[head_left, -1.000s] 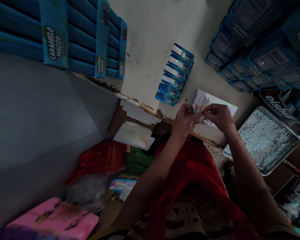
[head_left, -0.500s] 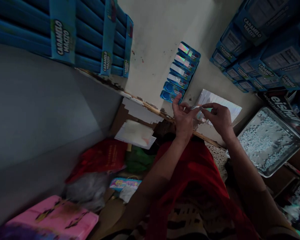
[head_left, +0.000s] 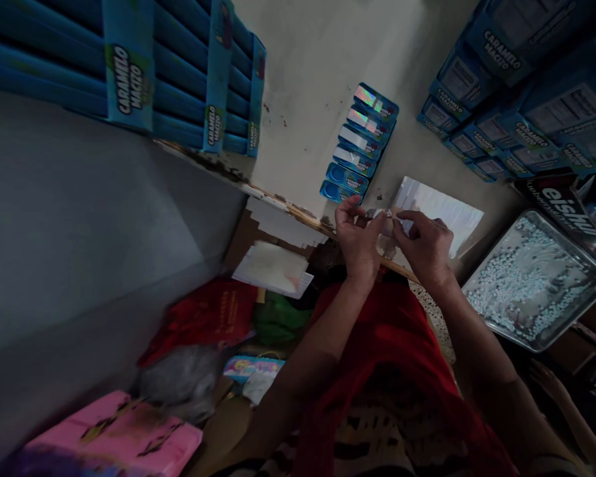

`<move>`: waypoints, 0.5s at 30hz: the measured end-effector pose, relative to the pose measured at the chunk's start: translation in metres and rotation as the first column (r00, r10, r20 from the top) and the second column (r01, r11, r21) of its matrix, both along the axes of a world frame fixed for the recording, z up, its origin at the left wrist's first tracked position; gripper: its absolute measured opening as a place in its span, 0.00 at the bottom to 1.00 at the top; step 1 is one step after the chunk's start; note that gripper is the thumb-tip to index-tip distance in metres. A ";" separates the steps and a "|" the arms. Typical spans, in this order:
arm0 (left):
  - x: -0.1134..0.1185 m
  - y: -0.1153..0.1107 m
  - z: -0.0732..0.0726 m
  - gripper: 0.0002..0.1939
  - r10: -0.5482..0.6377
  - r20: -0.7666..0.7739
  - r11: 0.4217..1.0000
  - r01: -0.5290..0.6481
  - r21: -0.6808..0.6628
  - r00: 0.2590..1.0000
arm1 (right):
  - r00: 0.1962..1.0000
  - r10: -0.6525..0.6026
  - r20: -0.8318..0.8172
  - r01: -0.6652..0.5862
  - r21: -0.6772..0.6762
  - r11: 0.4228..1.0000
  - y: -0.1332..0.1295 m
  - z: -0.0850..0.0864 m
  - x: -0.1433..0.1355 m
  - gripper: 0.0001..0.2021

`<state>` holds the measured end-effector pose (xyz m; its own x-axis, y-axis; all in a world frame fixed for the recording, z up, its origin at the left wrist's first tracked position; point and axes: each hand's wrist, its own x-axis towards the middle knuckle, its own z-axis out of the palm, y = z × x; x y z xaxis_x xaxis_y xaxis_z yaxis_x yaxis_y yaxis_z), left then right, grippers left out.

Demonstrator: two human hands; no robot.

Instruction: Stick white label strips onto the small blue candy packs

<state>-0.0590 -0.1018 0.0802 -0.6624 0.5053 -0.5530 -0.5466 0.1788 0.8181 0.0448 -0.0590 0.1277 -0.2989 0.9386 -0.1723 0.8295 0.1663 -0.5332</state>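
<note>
Your left hand [head_left: 357,242] is grasping a small shiny strip [head_left: 376,213] between thumb and fingers, and your right hand [head_left: 424,245] is pinching its end at three o'clock. You are holding the strip above the table's near edge. At eleven o'clock, a row of blue cases [head_left: 347,177] is lying on the table [head_left: 302,112], the four farther ones wearing shiny strips. Toward three o'clock, a silvery sheet [head_left: 444,212] is resting beside your right hand.

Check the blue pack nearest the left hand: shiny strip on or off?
Off: the blue pack shows its round mark uncovered; four packs farther along bear shiny strips.
</note>
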 end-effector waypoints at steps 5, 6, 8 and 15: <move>0.002 0.001 0.005 0.31 0.021 -0.024 1.000 -0.021 0.004 1.000 | 0.998 0.054 0.042 -0.057 0.053 0.997 -0.001 -0.007 -0.003 0.11; 0.002 0.001 0.005 0.31 0.015 -0.028 1.000 -0.015 0.004 0.999 | 0.997 0.060 0.048 -0.063 0.057 0.996 0.000 -0.008 -0.003 0.11; 0.001 0.000 0.005 0.31 0.008 -0.030 1.000 -0.008 0.004 1.000 | 0.996 0.072 0.060 -0.075 0.055 0.996 0.001 -0.009 -0.004 0.11; 0.002 -0.002 0.005 0.31 -0.011 -0.036 1.000 0.012 0.009 0.999 | 0.989 0.106 0.100 -0.112 0.057 0.992 0.002 -0.014 -0.005 0.11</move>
<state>-0.0569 -0.1037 0.0850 -0.6759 0.5181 -0.5241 -0.5147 0.1771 0.8389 0.0396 -0.0570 0.1140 -0.3846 0.9113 -0.1472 0.8518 0.2889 -0.4370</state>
